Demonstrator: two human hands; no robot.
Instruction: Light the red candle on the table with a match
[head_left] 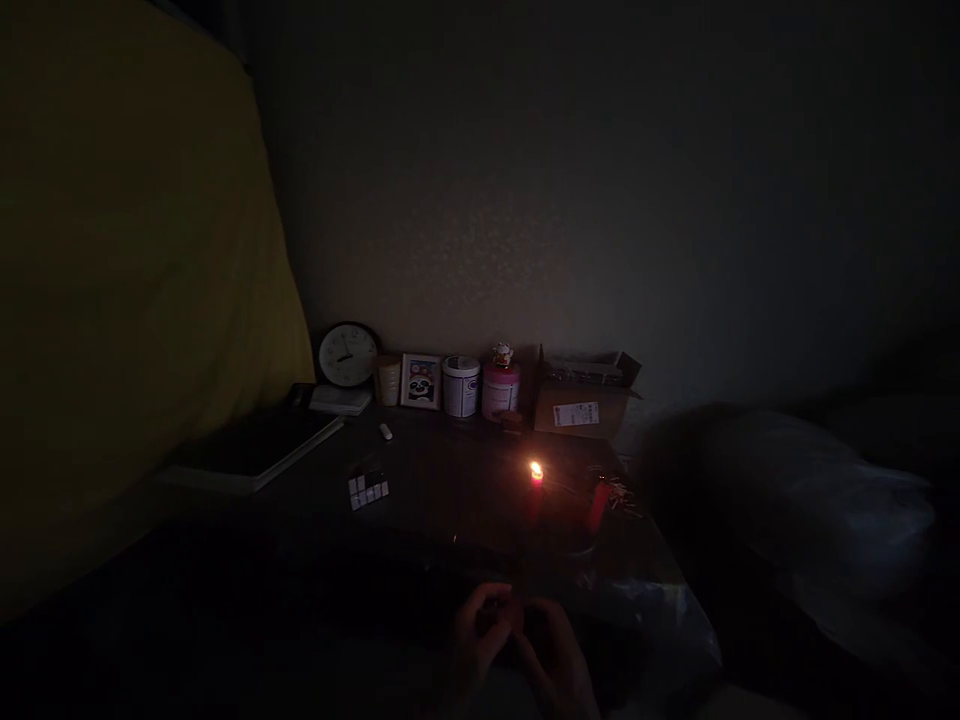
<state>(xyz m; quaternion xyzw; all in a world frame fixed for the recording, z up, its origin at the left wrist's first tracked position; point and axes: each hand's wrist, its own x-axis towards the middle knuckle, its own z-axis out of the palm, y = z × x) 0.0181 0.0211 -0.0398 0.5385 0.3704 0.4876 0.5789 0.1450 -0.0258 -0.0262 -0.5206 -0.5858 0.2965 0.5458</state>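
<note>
The room is very dark. A red candle [535, 488] burns upright on the dark table [450, 480], its flame the only light. Beside it to the right stands a second red candle [599, 505], unlit. At the bottom centre my left hand [480, 635] and my right hand [551, 650] are close together over the table's near edge, fingers curled inward and meeting around something small that the dark hides. Both hands are a short way in front of the lit candle.
Along the wall stand a round clock [348, 354], a framed picture [421, 381], two tins [460, 385], a cardboard box [581, 400]. A puzzle cube [367, 488], a book [259, 450] and a plastic bag [660, 610] lie on the table. Yellow fabric [127, 280] fills the left; a pale bundle [817, 500] lies right.
</note>
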